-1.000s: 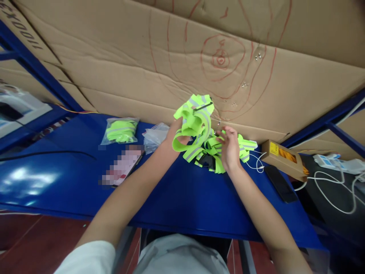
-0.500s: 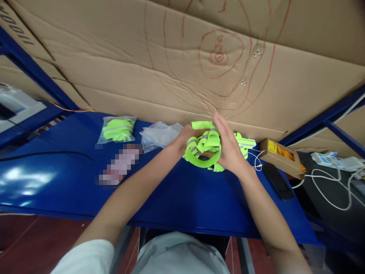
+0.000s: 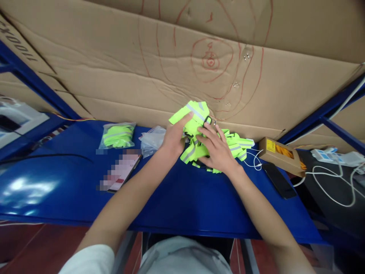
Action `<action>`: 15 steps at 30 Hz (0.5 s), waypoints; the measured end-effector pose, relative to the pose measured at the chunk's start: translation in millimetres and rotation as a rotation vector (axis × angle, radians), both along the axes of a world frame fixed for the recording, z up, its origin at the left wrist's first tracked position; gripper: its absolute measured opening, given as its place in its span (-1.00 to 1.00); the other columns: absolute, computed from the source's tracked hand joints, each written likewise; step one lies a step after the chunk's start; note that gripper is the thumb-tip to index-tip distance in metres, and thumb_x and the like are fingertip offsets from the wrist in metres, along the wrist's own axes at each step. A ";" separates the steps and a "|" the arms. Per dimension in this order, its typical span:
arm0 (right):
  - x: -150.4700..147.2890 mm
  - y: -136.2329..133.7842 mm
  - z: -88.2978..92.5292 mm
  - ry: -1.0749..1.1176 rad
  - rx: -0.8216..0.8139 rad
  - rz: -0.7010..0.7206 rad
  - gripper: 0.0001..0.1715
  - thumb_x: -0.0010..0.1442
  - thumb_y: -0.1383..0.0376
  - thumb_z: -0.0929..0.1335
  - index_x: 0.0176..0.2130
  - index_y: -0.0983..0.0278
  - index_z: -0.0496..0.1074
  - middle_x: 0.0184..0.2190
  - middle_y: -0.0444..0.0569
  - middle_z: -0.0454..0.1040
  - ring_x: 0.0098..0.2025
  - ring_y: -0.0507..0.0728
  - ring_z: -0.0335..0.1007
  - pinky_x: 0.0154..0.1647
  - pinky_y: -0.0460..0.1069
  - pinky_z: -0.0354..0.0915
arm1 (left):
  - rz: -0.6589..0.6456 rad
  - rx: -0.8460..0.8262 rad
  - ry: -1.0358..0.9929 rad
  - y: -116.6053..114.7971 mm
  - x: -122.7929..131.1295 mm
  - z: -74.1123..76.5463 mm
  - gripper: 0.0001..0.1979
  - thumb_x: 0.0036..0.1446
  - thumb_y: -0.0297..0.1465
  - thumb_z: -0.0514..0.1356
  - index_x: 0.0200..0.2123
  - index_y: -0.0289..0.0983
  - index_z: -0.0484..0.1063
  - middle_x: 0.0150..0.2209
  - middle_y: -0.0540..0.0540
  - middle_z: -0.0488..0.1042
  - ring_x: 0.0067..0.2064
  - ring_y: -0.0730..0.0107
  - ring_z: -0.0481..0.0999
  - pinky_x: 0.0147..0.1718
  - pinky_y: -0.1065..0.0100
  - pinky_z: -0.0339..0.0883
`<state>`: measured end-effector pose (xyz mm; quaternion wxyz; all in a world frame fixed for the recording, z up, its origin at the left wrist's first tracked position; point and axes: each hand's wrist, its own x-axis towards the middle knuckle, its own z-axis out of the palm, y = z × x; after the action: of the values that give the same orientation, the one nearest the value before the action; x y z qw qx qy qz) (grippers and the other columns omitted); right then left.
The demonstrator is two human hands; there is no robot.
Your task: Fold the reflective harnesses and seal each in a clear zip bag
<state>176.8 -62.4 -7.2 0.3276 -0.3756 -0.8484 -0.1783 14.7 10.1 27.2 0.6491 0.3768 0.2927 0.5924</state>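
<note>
My left hand [image 3: 174,137] is closed on a bundle of neon-yellow reflective strap [image 3: 196,111] with a grey stripe, its thumb lying along the top. The folded upper part stands up towards the cardboard, and loose loops hang below. A black buckle [image 3: 208,121] shows at the bundle's right side. My right hand [image 3: 218,150] rests against the bundle from the right, fingers spread and touching it just under the buckle. Behind that hand lies a heap of more neon-yellow strap [image 3: 238,144], partly hidden.
A bagged neon-yellow strap [image 3: 118,135], a clear plastic bag [image 3: 152,140] and a blurred-over phone [image 3: 122,173] lie left on the blue table [image 3: 182,205]. At right are a black phone [image 3: 279,180], a small carton [image 3: 281,154] and white cables [image 3: 327,173]. A cardboard sheet [image 3: 119,72] stands behind.
The strap bundle has been turned and lifted, its folded end now pointing up and the buckle showing. My right hand has moved from upright beside it to lying lower against it.
</note>
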 end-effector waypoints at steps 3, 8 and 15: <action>-14.3 -3.3 -1.8 0.142 -0.163 -0.044 -0.27 0.30 -0.03 0.43 0.30 0.25 0.31 0.41 0.20 0.29 0.54 0.41 0.02 0.55 0.45 -0.21 | 0.252 0.110 -0.041 3.6 7.3 -7.8 -0.57 -0.04 -0.23 0.53 -0.12 -0.28 0.62 -0.05 -0.14 0.68 -0.11 0.20 0.70 -0.13 0.26 0.61; -53.8 -30.7 5.0 0.838 -0.266 -0.104 -0.58 0.46 0.13 0.29 0.23 0.18 0.36 0.17 0.13 0.48 0.18 0.20 0.44 0.27 0.21 0.33 | 0.528 0.564 0.355 -4.6 2.8 -12.4 -0.64 0.15 -0.21 0.45 -0.03 -0.24 0.63 -0.04 -0.10 0.68 -0.03 0.21 0.66 0.05 0.22 0.50; -66.9 -41.5 27.9 1.738 -0.914 0.165 -0.37 0.28 -0.23 0.37 0.12 0.10 0.44 0.21 -0.03 0.45 0.24 0.20 0.40 0.24 0.15 0.41 | 0.699 1.010 0.707 -25.7 -3.8 -10.0 -0.71 0.26 -0.28 0.39 0.04 -0.15 0.62 0.07 -0.09 0.66 0.02 0.20 0.59 0.08 0.16 0.35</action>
<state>110.0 -104.0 20.8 0.6720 -0.4060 -0.3230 0.5285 11.0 -15.6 17.2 0.0330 0.6854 0.2793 0.6716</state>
